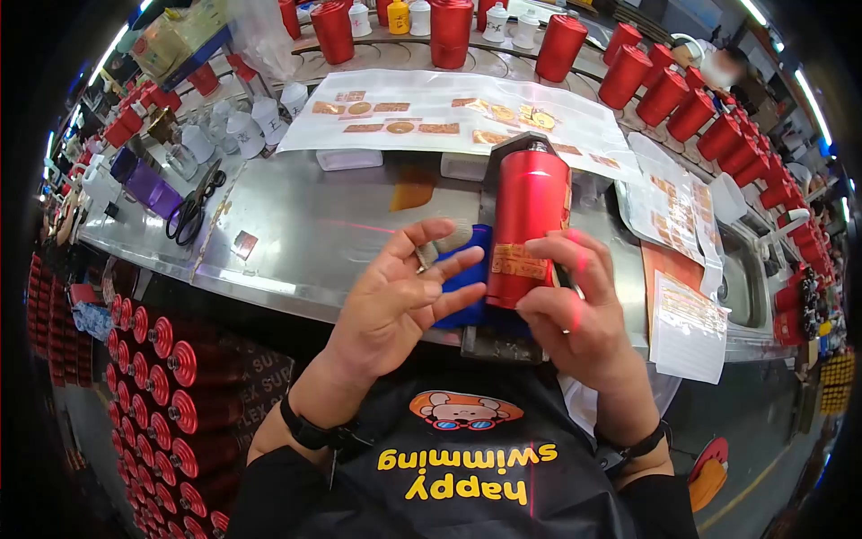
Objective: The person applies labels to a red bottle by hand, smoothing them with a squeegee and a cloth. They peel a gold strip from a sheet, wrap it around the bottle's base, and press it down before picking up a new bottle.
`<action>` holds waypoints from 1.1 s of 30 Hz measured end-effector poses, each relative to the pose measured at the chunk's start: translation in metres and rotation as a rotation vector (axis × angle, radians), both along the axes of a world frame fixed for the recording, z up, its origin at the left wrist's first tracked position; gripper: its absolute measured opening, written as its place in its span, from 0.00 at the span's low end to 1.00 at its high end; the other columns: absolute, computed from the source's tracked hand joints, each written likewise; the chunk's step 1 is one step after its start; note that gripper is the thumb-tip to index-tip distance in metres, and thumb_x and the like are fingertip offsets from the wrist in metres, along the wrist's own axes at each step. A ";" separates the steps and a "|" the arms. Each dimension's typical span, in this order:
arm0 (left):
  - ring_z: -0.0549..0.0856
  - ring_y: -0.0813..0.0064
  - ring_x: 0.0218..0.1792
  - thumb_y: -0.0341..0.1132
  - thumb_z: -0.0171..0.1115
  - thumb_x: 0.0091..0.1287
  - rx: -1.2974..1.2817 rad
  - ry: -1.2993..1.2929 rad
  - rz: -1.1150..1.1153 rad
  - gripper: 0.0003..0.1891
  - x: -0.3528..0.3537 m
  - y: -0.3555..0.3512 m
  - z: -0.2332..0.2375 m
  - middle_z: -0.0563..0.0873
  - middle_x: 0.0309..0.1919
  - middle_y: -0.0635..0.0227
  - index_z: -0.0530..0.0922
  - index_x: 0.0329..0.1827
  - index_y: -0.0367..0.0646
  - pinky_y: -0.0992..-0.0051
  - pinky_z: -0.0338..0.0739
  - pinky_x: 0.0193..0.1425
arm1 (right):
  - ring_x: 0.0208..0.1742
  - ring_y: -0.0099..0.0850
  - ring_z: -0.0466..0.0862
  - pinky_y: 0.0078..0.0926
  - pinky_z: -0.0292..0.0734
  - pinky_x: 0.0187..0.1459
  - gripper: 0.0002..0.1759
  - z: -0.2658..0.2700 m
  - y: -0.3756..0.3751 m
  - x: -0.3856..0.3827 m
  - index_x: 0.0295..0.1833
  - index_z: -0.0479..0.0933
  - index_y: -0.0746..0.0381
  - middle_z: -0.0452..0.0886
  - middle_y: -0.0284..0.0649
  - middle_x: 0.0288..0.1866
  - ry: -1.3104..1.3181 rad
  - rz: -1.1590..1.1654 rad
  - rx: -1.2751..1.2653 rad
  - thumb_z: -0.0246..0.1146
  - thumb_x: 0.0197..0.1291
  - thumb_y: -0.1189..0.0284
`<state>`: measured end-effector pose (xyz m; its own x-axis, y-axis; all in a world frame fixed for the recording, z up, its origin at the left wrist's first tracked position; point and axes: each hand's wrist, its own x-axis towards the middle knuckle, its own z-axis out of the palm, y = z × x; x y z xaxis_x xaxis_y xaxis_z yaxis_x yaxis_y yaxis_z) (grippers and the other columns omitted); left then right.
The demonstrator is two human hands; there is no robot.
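Observation:
A shiny red bottle (532, 202) lies on a dark stand (503, 347) in front of me, its base towards me. Near that base it carries a gold printed label (519, 261). My right hand (584, 314) curls against the bottle's right side, thumb and index finger at the label. Something thin and dark shows between its fingers, too small to name. To the left of the bottle, my left hand (391, 301) has its fingers apart. A greyish cover (449, 241) seems to sit on one of its fingertips. A blue sheet (467, 305) lies behind those fingers.
A white sheet with gold labels (386, 112) spans the back of the metal bench (296, 216). Scissors (193, 208) and a purple container (144, 184) are at left. More red bottles (332, 34) line the back. Papers (690, 328) hang by the sink (747, 292) at right.

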<state>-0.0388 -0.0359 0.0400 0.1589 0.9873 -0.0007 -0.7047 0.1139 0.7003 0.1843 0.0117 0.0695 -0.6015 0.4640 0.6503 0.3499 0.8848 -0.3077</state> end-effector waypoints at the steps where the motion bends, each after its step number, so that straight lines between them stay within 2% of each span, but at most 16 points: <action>1: 0.68 0.57 0.73 0.21 0.55 0.64 0.007 0.042 0.021 0.28 -0.001 0.001 -0.003 0.69 0.68 0.57 0.64 0.69 0.39 0.54 0.69 0.74 | 0.60 0.51 0.75 0.46 0.72 0.59 0.12 0.000 0.000 0.009 0.33 0.78 0.60 0.77 0.46 0.58 0.012 -0.020 -0.036 0.74 0.43 0.80; 5: 0.67 0.56 0.72 0.29 0.60 0.64 0.343 0.886 0.149 0.26 -0.010 0.017 -0.037 0.69 0.67 0.54 0.68 0.67 0.37 0.58 0.61 0.76 | 0.61 0.49 0.75 0.43 0.72 0.56 0.12 -0.004 -0.001 0.062 0.28 0.75 0.63 0.78 0.48 0.58 0.042 -0.153 -0.156 0.74 0.46 0.79; 7: 0.66 0.52 0.71 0.35 0.64 0.63 0.497 1.304 0.180 0.29 -0.006 0.023 -0.038 0.71 0.64 0.53 0.68 0.66 0.36 0.57 0.60 0.76 | 0.61 0.48 0.74 0.40 0.73 0.54 0.07 -0.022 0.000 0.077 0.33 0.78 0.64 0.76 0.49 0.61 0.054 -0.280 -0.150 0.71 0.51 0.82; 8: 0.63 0.46 0.72 0.41 0.68 0.59 0.535 1.294 0.121 0.38 -0.001 0.027 -0.049 0.68 0.67 0.47 0.64 0.71 0.36 0.55 0.57 0.76 | 0.62 0.47 0.74 0.38 0.73 0.54 0.06 -0.029 -0.004 0.074 0.35 0.80 0.64 0.75 0.50 0.62 0.075 -0.361 -0.224 0.69 0.52 0.83; 9: 0.62 0.45 0.72 0.43 0.69 0.59 0.562 1.258 0.052 0.42 0.006 0.027 -0.049 0.66 0.69 0.44 0.61 0.74 0.36 0.54 0.53 0.78 | 0.62 0.47 0.74 0.37 0.73 0.54 0.06 -0.033 -0.006 0.070 0.38 0.81 0.65 0.74 0.51 0.63 0.096 -0.443 -0.301 0.67 0.54 0.84; 10: 0.62 0.44 0.73 0.45 0.69 0.60 0.595 1.338 0.102 0.42 0.014 0.026 -0.055 0.66 0.69 0.44 0.61 0.75 0.37 0.52 0.52 0.78 | 0.63 0.46 0.73 0.36 0.73 0.56 0.13 -0.031 -0.003 0.073 0.47 0.82 0.64 0.72 0.51 0.66 0.021 -0.422 -0.227 0.66 0.55 0.85; 11: 0.62 0.43 0.73 0.46 0.68 0.62 0.628 1.418 0.153 0.42 0.020 0.026 -0.060 0.66 0.70 0.44 0.60 0.76 0.37 0.49 0.50 0.79 | 0.64 0.46 0.73 0.37 0.72 0.58 0.16 -0.047 -0.001 0.080 0.51 0.82 0.64 0.71 0.51 0.67 -0.030 -0.300 -0.204 0.68 0.55 0.83; 13: 0.63 0.41 0.72 0.50 0.68 0.63 0.698 1.539 0.225 0.43 0.021 0.030 -0.061 0.67 0.68 0.42 0.60 0.76 0.37 0.45 0.47 0.78 | 0.66 0.47 0.71 0.38 0.71 0.61 0.23 -0.050 0.001 0.079 0.59 0.80 0.63 0.69 0.51 0.69 -0.114 -0.250 -0.175 0.70 0.56 0.78; 17: 0.63 0.41 0.72 0.57 0.65 0.64 0.864 1.769 0.318 0.46 0.020 0.028 -0.047 0.70 0.66 0.42 0.58 0.76 0.36 0.40 0.44 0.77 | 0.71 0.51 0.67 0.42 0.67 0.67 0.39 -0.047 0.001 0.061 0.69 0.71 0.65 0.65 0.55 0.73 -0.024 -0.229 -0.375 0.76 0.52 0.69; 18: 0.64 0.43 0.72 0.50 0.68 0.64 0.857 1.741 0.300 0.44 0.019 0.027 -0.038 0.71 0.64 0.44 0.58 0.77 0.37 0.45 0.46 0.78 | 0.72 0.52 0.65 0.43 0.66 0.68 0.43 -0.048 0.003 0.057 0.72 0.68 0.66 0.63 0.55 0.74 -0.027 -0.207 -0.372 0.77 0.50 0.67; 20: 0.65 0.47 0.71 0.42 0.69 0.62 0.761 1.430 0.251 0.43 0.020 0.027 -0.024 0.71 0.63 0.46 0.57 0.77 0.37 0.50 0.52 0.77 | 0.76 0.54 0.61 0.45 0.63 0.72 0.55 -0.053 0.007 0.052 0.76 0.60 0.68 0.57 0.56 0.78 -0.092 -0.176 -0.347 0.80 0.45 0.63; 21: 0.66 0.49 0.71 0.38 0.70 0.61 0.709 1.276 0.224 0.43 0.020 0.028 -0.022 0.71 0.63 0.47 0.56 0.77 0.37 0.53 0.55 0.77 | 0.76 0.54 0.61 0.45 0.62 0.72 0.55 -0.056 0.009 0.049 0.76 0.59 0.68 0.57 0.56 0.78 -0.097 -0.185 -0.351 0.80 0.45 0.63; 22: 0.68 0.60 0.68 0.28 0.64 0.62 0.548 0.907 0.132 0.40 0.021 0.032 -0.031 0.66 0.68 0.54 0.55 0.77 0.39 0.63 0.64 0.73 | 0.76 0.53 0.61 0.45 0.62 0.72 0.55 -0.059 0.009 0.046 0.77 0.59 0.68 0.57 0.56 0.78 -0.101 -0.193 -0.356 0.80 0.45 0.63; 25: 0.69 0.68 0.66 0.28 0.62 0.60 0.217 0.382 0.016 0.40 0.021 0.043 -0.016 0.63 0.71 0.63 0.56 0.76 0.40 0.65 0.67 0.70 | 0.76 0.53 0.61 0.44 0.62 0.72 0.56 -0.060 0.013 0.041 0.77 0.58 0.68 0.57 0.56 0.78 -0.104 -0.189 -0.341 0.80 0.45 0.63; 26: 0.70 0.70 0.63 0.27 0.61 0.60 0.216 0.331 -0.009 0.37 0.020 0.048 -0.017 0.63 0.71 0.64 0.58 0.75 0.40 0.66 0.68 0.69 | 0.76 0.53 0.61 0.44 0.62 0.72 0.57 -0.060 0.014 0.041 0.77 0.57 0.68 0.57 0.56 0.78 -0.104 -0.184 -0.329 0.80 0.45 0.63; 33: 0.70 0.69 0.63 0.27 0.59 0.63 0.114 0.367 -0.118 0.33 0.020 0.054 0.015 0.66 0.69 0.64 0.60 0.73 0.41 0.65 0.68 0.69 | 0.75 0.53 0.62 0.44 0.63 0.72 0.56 -0.060 0.017 0.041 0.77 0.58 0.68 0.58 0.56 0.78 -0.093 -0.159 -0.329 0.80 0.45 0.65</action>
